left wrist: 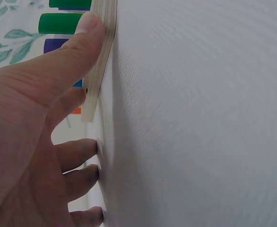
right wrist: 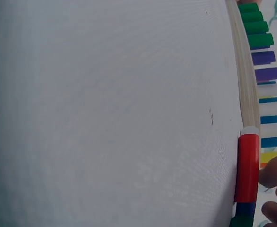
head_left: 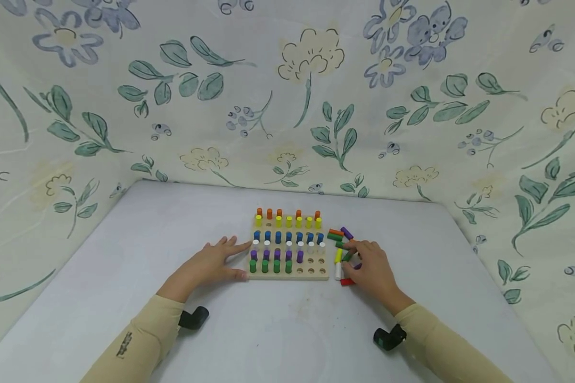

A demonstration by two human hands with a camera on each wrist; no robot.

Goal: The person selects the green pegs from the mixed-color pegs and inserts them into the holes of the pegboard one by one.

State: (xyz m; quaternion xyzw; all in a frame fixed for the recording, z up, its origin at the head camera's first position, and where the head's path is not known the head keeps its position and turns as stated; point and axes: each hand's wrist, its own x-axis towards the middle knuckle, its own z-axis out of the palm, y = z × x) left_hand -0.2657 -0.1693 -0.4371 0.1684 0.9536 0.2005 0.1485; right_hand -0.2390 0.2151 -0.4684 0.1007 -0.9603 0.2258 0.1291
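A wooden pegboard holds upright rows of orange, yellow, blue, white, purple and green pegs. My left hand is beside its left side, fingers spread. In the left wrist view the thumb presses the board's edge next to a green peg, and the other fingertips rest on the table. To the right of the board, my right hand reaches over loose pegs. Its thumb and index finger stand apart around a loose green peg. A red peg lies nearest the right wrist camera.
Around the right hand lie a white peg, a yellow peg, an orange peg and a purple peg. Bare holes show at the board's front right. A floral cloth hangs behind the white table.
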